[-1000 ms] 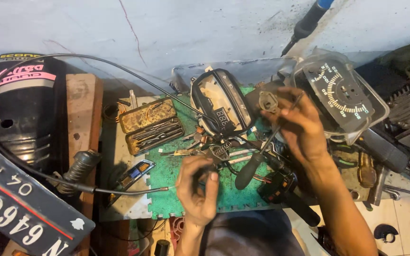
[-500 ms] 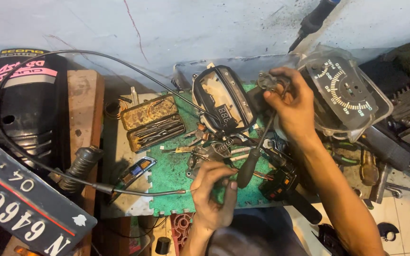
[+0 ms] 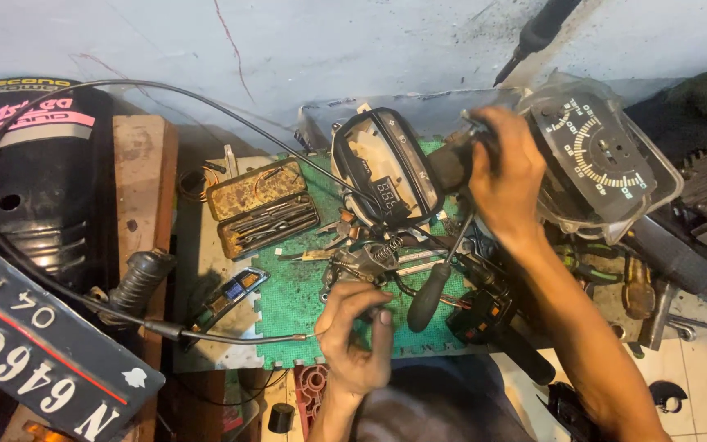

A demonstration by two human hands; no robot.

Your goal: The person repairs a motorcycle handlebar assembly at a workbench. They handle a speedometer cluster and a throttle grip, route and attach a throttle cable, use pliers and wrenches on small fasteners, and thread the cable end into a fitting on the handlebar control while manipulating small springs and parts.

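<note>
- My right hand (image 3: 511,176) grips a small dark cylindrical part (image 3: 452,164), fingers wrapped around it, held above the back of the green foam mat (image 3: 296,303), between the black oval meter housing (image 3: 386,168) and the clear-faced speedometer cluster (image 3: 603,160).
- My left hand (image 3: 355,336) hovers at the mat's near edge, fingers curled together, pinching the tip of a thin black cable (image 3: 231,336).
- A black-handled screwdriver (image 3: 427,299) lies on the mat between the hands.
- An open tin of small tools (image 3: 263,209) sits to the left on the worktop.

Bare green mat (image 3: 292,315) left of the screwdriver (image 3: 427,296) is passable; tools crowd elsewhere.
</note>
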